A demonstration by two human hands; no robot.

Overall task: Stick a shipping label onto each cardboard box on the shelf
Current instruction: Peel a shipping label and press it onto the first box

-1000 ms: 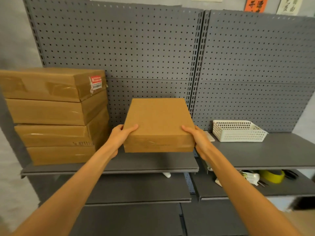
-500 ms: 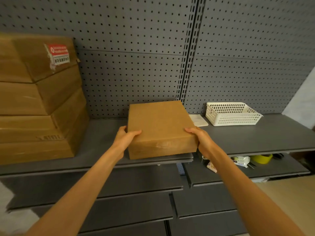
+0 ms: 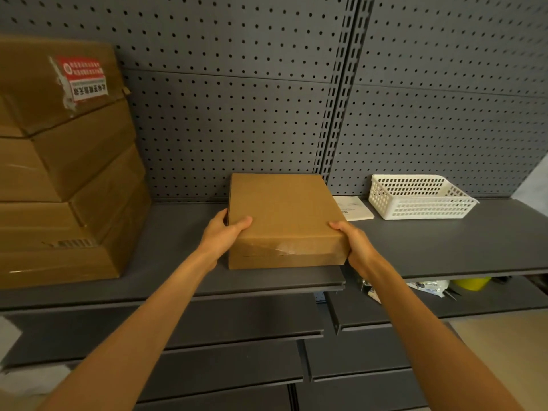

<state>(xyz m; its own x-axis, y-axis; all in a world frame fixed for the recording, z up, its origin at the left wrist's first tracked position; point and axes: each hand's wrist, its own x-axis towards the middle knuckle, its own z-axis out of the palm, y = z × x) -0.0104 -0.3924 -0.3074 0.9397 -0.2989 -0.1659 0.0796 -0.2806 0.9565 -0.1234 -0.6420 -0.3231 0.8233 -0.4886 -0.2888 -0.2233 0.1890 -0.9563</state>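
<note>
A grey pegboard (image 3: 237, 114) backs a grey shelf (image 3: 178, 280). A flat box (image 3: 284, 215) lies on the shelf near its front edge, at the middle. The left hand (image 3: 221, 235) grips its near left corner, thumb on top; the right hand (image 3: 354, 243) grips the near right corner, fingers curled round the edge. A stack of 4 boxes (image 3: 59, 188) stands at left, the top 1 bearing a red-and-white label (image 3: 84, 80). Right of the box lie label sheets (image 3: 354, 207) and a white basket (image 3: 418, 197).
</note>
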